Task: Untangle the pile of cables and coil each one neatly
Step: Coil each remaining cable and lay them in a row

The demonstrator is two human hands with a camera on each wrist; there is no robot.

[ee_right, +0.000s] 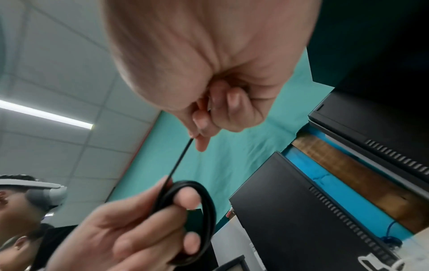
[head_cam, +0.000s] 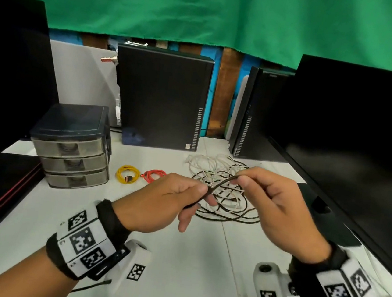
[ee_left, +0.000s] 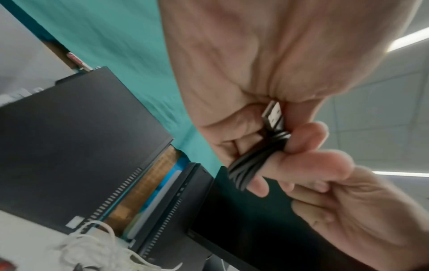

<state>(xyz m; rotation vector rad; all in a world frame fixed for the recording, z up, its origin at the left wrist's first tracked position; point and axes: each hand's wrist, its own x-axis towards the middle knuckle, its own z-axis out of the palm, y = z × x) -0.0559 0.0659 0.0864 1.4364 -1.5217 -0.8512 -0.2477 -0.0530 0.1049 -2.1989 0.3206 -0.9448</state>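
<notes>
L hand (head_cam: 164, 201) pinching, R hand (head_cam: 278, 206) pinching, raised

Black cable (head_cam: 220, 184) coiled, held above table, tangled white-and-black pile (head_cam: 219, 187) beneath, yellow coil (head_cam: 127, 174), red coil (head_cam: 153, 174)

A green cloth (head_cam: 205, 10) hangs behind the white tabletop (head_cam: 177, 256). Against it stand black computer towers (head_cam: 161, 100). Left of the white-and-black cable pile (head_cam: 222, 190) lie a red cable coil (head_cam: 153, 175) and a yellow cable coil (head_cam: 127, 174). The drawer unit (head_cam: 72, 149) is smoky grey. Both wristbands (head_cam: 86, 241) carry black-and-white square markers.
</notes>
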